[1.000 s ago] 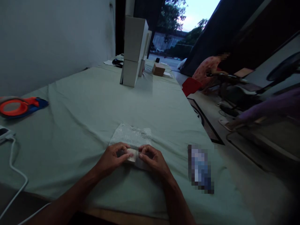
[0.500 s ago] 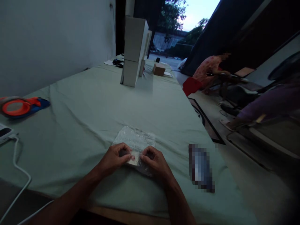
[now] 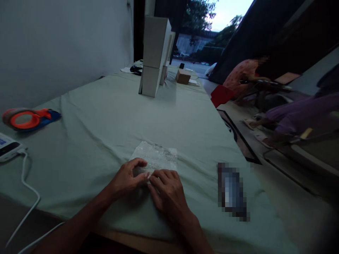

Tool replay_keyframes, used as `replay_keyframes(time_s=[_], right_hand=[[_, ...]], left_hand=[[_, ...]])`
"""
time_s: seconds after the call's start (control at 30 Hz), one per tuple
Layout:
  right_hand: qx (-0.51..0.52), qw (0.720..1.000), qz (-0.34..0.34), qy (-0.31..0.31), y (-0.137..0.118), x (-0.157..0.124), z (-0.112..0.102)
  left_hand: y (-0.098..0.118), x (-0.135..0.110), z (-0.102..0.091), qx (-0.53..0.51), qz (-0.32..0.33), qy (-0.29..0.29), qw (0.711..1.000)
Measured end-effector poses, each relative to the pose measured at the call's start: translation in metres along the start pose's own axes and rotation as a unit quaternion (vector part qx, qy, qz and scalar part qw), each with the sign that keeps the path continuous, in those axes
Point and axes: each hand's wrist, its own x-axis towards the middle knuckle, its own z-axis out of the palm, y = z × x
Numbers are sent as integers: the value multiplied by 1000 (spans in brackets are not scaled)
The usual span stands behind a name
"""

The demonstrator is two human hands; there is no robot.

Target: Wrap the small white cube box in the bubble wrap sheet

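A sheet of clear bubble wrap [image 3: 156,155] lies on the green cloth, its far part spread flat beyond my hands. My left hand [image 3: 128,178] is curled at the wrap's near left side, with the thumb pressed on the near edge. Over the near right part, my right hand [image 3: 168,188] bends down with its fingertips on the plastic close to my left thumb. The small pale, box-like piece within the near end of the wrap is now covered by my hands.
An orange and blue tape dispenser [image 3: 31,120] and a white device [image 3: 9,148] with a cable lie at the left. Tall white boxes [image 3: 153,56] and a brown box [image 3: 182,76] stand farther back. A pixelated object [image 3: 233,192] lies at the right. Two people sit beyond the table.
My right hand has turned over and moved left, its fingers now across the near end of the wrap. The pale piece between my hands has gone out of sight. The view has shifted slightly.
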Motion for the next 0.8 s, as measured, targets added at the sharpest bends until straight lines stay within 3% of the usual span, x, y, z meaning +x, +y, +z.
replay_keyframes(time_s=[0.2,0.33,0.4,0.47,0.6,0.8], right_hand=[[-69,996,7,-57,-4,6,-1],[-114,990,-5,-82,-7,12,-1],[-125,988,-10,-91,-8,14,-2],[-135,986,-14,-97,-8,16,-2],[-155,982,-29,-103,-8,18,-3],[-151,983,-39,-96,-6,20,-2]], left_hand=[[-17,3,-10,139,-7,48,989],[-26,4,-8,223,27,116,968],[-28,0,-10,246,11,139,959],[-26,-6,-14,256,-41,127,957],[-19,-7,-23,263,-140,47,953],[-15,6,-23,256,-140,3,956]])
